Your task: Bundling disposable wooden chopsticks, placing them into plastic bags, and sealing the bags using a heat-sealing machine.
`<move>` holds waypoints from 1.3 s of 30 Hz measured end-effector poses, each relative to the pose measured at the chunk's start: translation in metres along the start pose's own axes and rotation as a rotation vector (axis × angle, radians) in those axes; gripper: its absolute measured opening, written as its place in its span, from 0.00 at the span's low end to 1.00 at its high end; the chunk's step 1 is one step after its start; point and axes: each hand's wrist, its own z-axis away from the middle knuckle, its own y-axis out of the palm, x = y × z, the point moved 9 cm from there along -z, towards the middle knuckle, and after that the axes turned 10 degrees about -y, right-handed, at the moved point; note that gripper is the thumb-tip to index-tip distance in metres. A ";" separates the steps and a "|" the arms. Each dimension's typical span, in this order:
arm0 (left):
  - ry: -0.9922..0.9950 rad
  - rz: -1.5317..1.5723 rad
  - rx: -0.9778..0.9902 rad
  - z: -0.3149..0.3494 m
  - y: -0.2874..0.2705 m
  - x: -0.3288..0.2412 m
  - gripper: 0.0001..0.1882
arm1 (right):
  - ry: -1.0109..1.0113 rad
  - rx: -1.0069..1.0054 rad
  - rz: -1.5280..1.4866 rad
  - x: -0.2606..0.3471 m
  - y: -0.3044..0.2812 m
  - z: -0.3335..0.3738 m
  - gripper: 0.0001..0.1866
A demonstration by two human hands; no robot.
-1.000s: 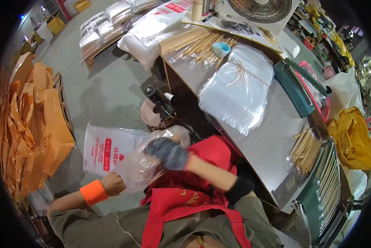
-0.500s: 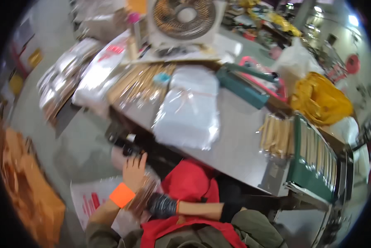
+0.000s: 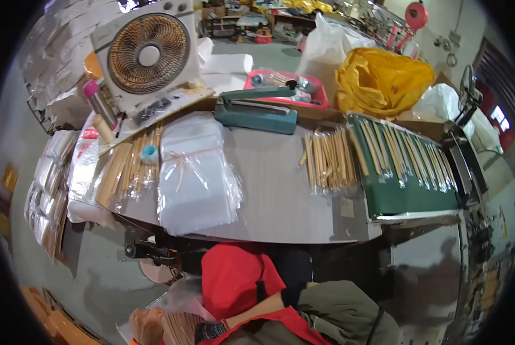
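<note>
Nearest me, at the lower edge, I find a bundle of thin brown strips between the left hand and the gloved right hand. The left grip is curled at the bundle's side; I cannot tell whether either grip is closed on it, as the picture's edge cuts off both. Clear plastic lies just beyond; whether it encloses the strips I cannot make out. I judge work on this bundle unfinished. Beyond the red cloth, the tabletop carries a string-tied stack of clear bags, apparently unused. To its right, sticks lie in clear wrapping, and more sleeved sticks line a green board; I record those as wrapped, their count uncertain. Farther back, a pink tray's contents are partly hidden behind the teal sealer.
</note>
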 end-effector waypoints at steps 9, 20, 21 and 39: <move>0.326 -0.276 0.438 -0.063 0.100 -0.041 0.14 | 0.020 -0.024 0.723 -0.053 -0.049 0.069 0.09; 0.491 0.623 0.209 -0.320 0.210 -0.310 0.28 | 1.799 0.094 0.122 -0.240 -0.185 0.422 0.27; 0.511 0.576 0.153 -0.342 0.226 -0.338 0.31 | 1.516 0.213 0.430 -0.260 -0.194 0.413 0.30; 0.100 0.757 -0.059 -0.286 0.235 -0.326 0.42 | 1.235 -0.186 -0.158 -0.282 -0.167 0.333 0.31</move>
